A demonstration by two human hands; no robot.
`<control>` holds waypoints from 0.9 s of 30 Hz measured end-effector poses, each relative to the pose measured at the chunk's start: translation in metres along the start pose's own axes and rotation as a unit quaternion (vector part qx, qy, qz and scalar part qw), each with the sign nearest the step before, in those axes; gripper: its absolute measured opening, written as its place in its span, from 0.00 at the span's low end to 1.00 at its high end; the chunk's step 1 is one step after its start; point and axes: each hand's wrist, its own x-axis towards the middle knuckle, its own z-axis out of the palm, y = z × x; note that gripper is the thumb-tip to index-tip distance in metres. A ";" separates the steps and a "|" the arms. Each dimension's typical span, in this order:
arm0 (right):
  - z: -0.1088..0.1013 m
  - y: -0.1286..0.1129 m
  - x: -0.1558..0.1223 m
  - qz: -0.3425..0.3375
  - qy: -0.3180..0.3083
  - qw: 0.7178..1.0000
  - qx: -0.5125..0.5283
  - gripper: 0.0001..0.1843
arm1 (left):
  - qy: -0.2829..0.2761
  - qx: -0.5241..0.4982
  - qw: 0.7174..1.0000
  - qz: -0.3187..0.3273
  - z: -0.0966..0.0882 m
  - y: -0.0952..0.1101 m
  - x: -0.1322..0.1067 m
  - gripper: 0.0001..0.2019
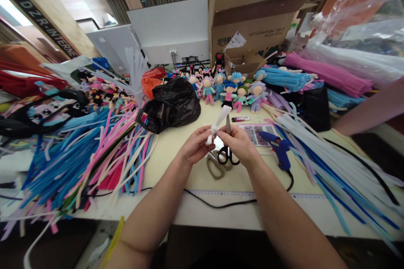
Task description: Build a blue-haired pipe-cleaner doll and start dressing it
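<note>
My left hand (199, 145) is closed around the lower part of a small white pipe-cleaner bundle (223, 114), bound round its middle, with its loose ends fanning up to the right. Fingertips of my right hand (237, 142) touch the bundle's side. That same hand grips black-handled scissors (227, 122), blades up and finger loops hanging below the palm. Beneath both hands, a second pair of scissors with grey-beige handles (215, 167) lies on the table; its blades are mostly hidden. To the right rests a blue glue gun (279, 149).
Pipe cleaners lie heaped at left (72, 159) and right (318, 155). Behind my hands are a black plastic bag (176, 103), several small dolls (208, 90) and a cardboard box (252, 21). A black cable (217, 207) crosses the table's front, near a ruler strip (303, 196).
</note>
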 end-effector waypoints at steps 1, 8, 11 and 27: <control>0.000 -0.001 0.000 0.000 -0.001 1.000 0.002 0.16 | 0.004 0.002 1.000 -0.001 0.000 0.000 0.000 0.15; -0.001 -0.001 0.000 -0.010 -0.008 0.999 0.029 0.13 | 0.042 0.010 0.999 0.007 0.006 -0.002 0.000 0.19; -0.001 -0.001 0.000 -0.006 -0.007 0.999 0.036 0.13 | 0.051 0.006 0.998 0.021 0.008 -0.003 0.000 0.19; -0.011 0.001 -0.002 -0.028 -0.053 0.997 -0.053 0.17 | 0.062 0.012 0.996 0.066 -0.002 0.002 0.004 0.17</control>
